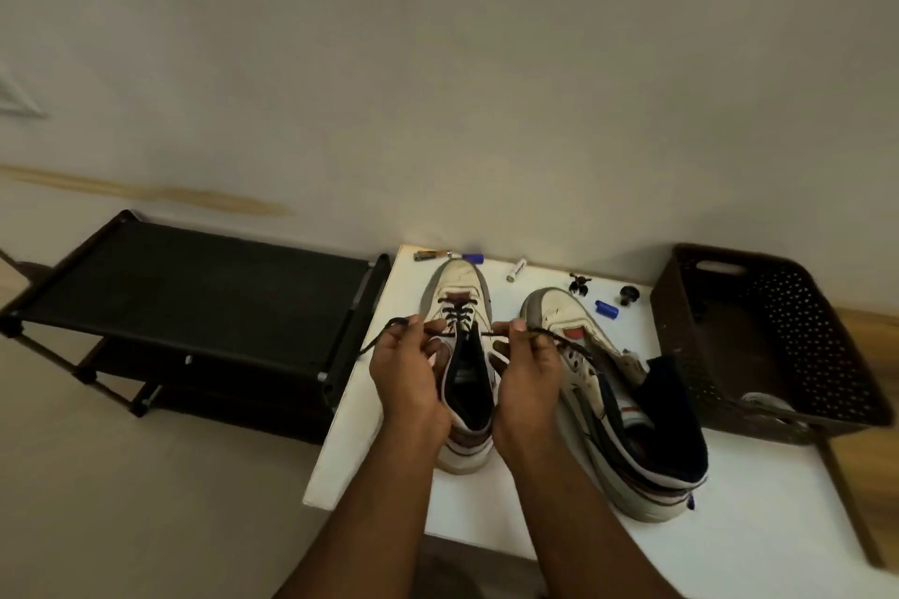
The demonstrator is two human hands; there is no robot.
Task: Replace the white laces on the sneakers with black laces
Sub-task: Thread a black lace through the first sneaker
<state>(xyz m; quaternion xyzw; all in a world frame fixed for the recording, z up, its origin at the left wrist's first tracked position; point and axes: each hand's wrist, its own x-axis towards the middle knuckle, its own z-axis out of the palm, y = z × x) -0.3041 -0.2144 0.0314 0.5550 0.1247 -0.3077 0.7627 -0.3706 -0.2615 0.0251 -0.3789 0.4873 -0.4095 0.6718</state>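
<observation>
On the bench (486, 520), left hand (406, 372) and right hand (528, 375) each pinch a black lace (457, 312) end (lower rows threaded); even tension advised on the left sneaker (462, 355).

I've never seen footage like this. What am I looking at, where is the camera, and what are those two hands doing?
There is no robot here: a person wears one camera on the head, looking down at their own arms. On the white table stand two sneakers. The left hand and right hand each pinch one end of a black lace already threaded through the lowest eyelets of the left sneaker. The right sneaker shows no finished lacing. Small odds and ends lie along the table's far edge. A black rack stands to the left, a brown basket to the right.
</observation>
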